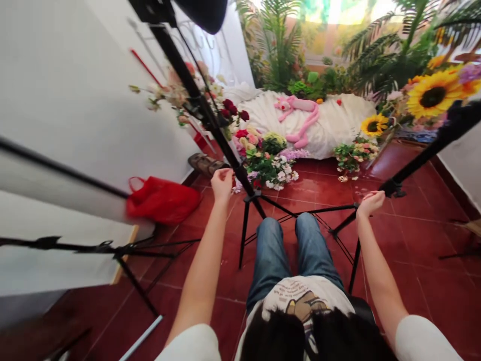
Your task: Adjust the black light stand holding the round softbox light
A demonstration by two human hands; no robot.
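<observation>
My left hand (222, 183) is raised ahead of my left knee, its fingers curled together in a pinch. Just beside it rises the black pole of a light stand (235, 168); I cannot tell whether the fingertips touch it. On the other side, my right hand (371, 202) is closed with the fingers bent inward, next to the pole of a second black stand (413, 160). Anything inside either hand is hidden or too small to make out. My legs in blue jeans (270, 250) are between the two stands.
Artificial flowers (272, 163) and a pink plush toy (300, 105) are ahead, the toy lying on white cloth (338, 125). Sunflowers (432, 95) stand at right. A red bag (161, 200) and a third stand (112, 248) are at left. Stand legs spread over the red tiles (406, 286).
</observation>
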